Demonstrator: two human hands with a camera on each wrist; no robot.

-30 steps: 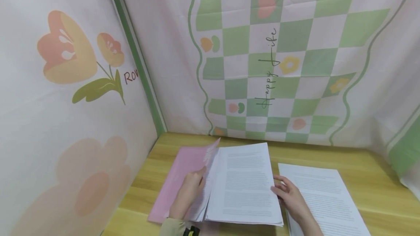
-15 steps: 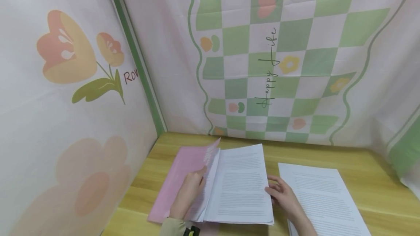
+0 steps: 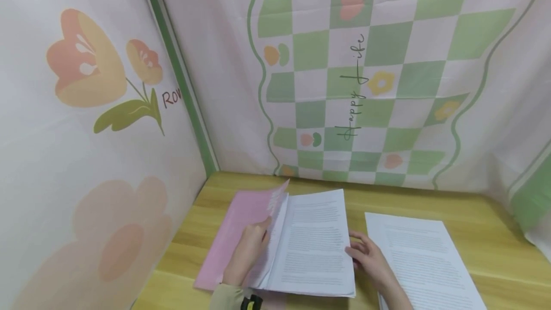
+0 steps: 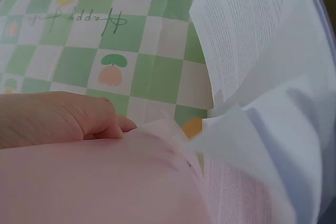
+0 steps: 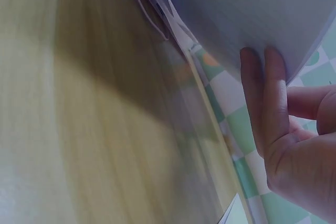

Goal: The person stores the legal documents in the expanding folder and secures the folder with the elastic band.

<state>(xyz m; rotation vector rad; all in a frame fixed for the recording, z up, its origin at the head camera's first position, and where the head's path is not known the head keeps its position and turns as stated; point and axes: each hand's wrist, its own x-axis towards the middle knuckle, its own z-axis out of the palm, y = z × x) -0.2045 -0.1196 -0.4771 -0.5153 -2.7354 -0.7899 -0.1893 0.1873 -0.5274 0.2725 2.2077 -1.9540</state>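
A pink folder [image 3: 230, 233] lies on the table with its cover turned to the left. My left hand [image 3: 249, 249] grips the cover's edge; in the left wrist view its fingers bend over the top of the pink sheet [image 4: 94, 182]. To the right of that hand, a stack of printed pages [image 3: 316, 248] is raised off the table. My right hand [image 3: 369, 256] holds the stack's right edge, thumb on the printed face. From below, the right wrist view has two fingers [image 5: 275, 98] flat against the underside of the pages [image 5: 236, 14].
Another pile of printed sheets [image 3: 426, 252] lies on the wooden table [image 3: 512, 257] at the right, beside my right forearm. A checked curtain [image 3: 344, 85] hangs behind the table, and a flowered one [image 3: 103, 157] closes off the left side.
My right hand and the right edge of the pages have shifted a little to the left. My left hand stays in place on the pink cover.
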